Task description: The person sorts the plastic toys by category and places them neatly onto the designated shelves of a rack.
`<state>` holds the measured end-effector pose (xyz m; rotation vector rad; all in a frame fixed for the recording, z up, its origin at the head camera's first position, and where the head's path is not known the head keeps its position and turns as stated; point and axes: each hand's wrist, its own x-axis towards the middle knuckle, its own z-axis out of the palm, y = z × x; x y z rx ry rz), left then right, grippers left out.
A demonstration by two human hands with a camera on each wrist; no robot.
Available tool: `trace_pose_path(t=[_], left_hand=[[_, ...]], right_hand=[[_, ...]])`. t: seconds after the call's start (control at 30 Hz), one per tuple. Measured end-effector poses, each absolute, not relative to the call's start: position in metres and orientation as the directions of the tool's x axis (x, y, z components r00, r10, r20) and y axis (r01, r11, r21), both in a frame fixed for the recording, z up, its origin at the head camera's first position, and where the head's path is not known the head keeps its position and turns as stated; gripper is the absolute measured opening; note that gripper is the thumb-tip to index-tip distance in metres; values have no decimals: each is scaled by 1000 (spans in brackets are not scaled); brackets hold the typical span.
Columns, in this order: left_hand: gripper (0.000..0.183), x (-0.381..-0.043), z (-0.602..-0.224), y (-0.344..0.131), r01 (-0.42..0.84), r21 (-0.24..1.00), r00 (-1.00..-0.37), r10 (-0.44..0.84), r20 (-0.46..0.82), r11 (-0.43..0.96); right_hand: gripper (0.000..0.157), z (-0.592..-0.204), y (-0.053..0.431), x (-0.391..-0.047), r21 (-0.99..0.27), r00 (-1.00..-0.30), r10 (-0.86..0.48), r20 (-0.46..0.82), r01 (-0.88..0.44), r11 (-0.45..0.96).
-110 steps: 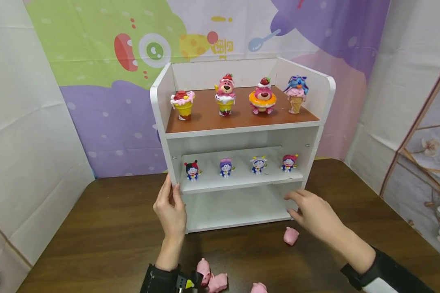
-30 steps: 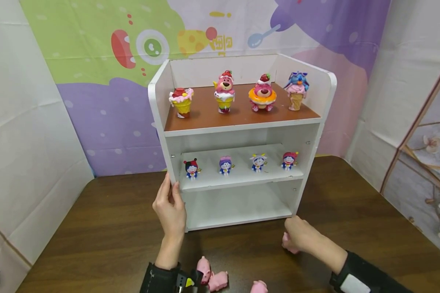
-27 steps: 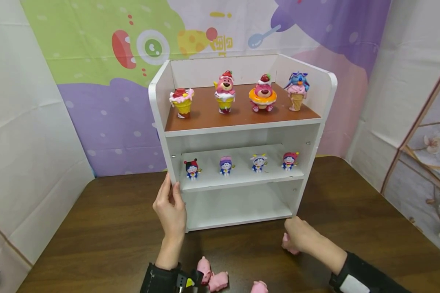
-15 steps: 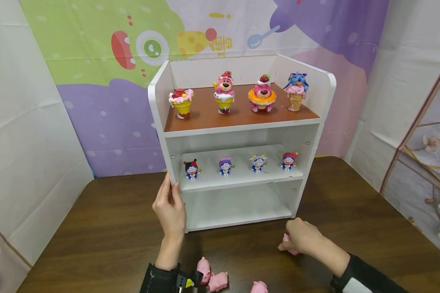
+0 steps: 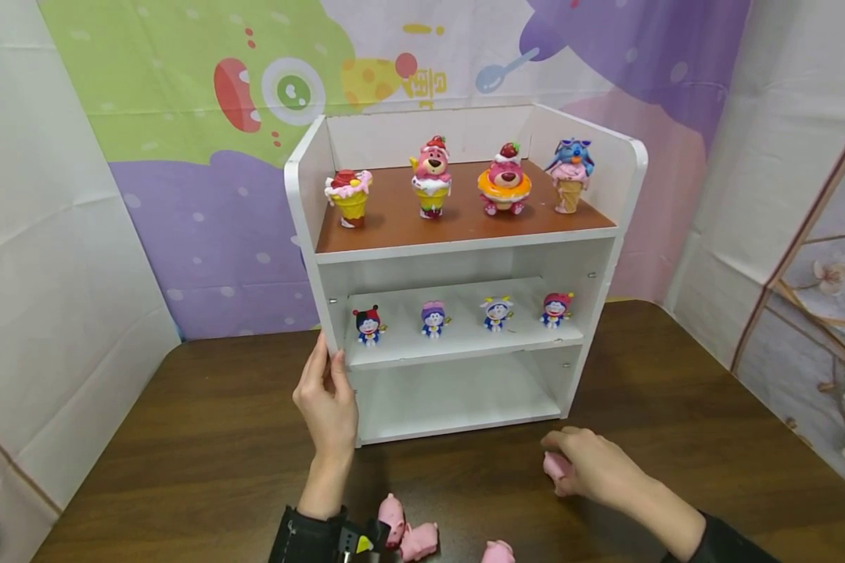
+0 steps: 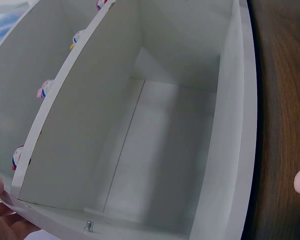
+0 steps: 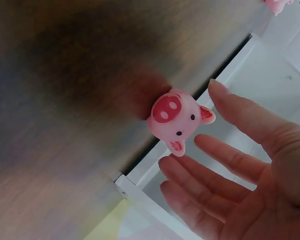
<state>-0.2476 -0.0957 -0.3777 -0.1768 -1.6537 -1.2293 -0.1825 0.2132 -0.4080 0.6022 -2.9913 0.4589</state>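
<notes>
My left hand (image 5: pixel 327 403) holds the left side panel of a white three-tier shelf (image 5: pixel 458 361). Fingertips of that hand also show at the lower left corner of the left wrist view. By the shelf's front right corner, my right hand (image 5: pixel 598 465) is at a pink pig figurine (image 5: pixel 558 467) on the table. The right wrist view has the pig's face (image 7: pixel 176 117) toward the camera, with my thumb and fingers spread apart around its ears. More pink pig figurines (image 5: pixel 392 520) lie near the table's front edge, one of them (image 5: pixel 498 552) partly cut off.
Ice-cream and bear figurines (image 5: pixel 505 188) stand on the brown top tier. Several small blue figurines (image 5: pixel 433 319) line the middle shelf board. The bottom board (image 5: pixel 458 403) is bare white. A cartoon cloth (image 5: pixel 204 234) hangs behind the brown table (image 5: pixel 218 446).
My right hand came down from the shelf's right side to the pig, closed around it, and now has its fingers spread. The pig has shifted slightly. My left hand stays on the shelf.
</notes>
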Motion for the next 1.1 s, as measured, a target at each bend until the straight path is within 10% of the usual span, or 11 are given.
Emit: trace_pose_path(t=[1.1], left_hand=[[33,-247,-377,-95,626,625,-471,-413,779,466]], right_hand=[[16,-420,217,-187,-320,-833,-466,298,-547,774]])
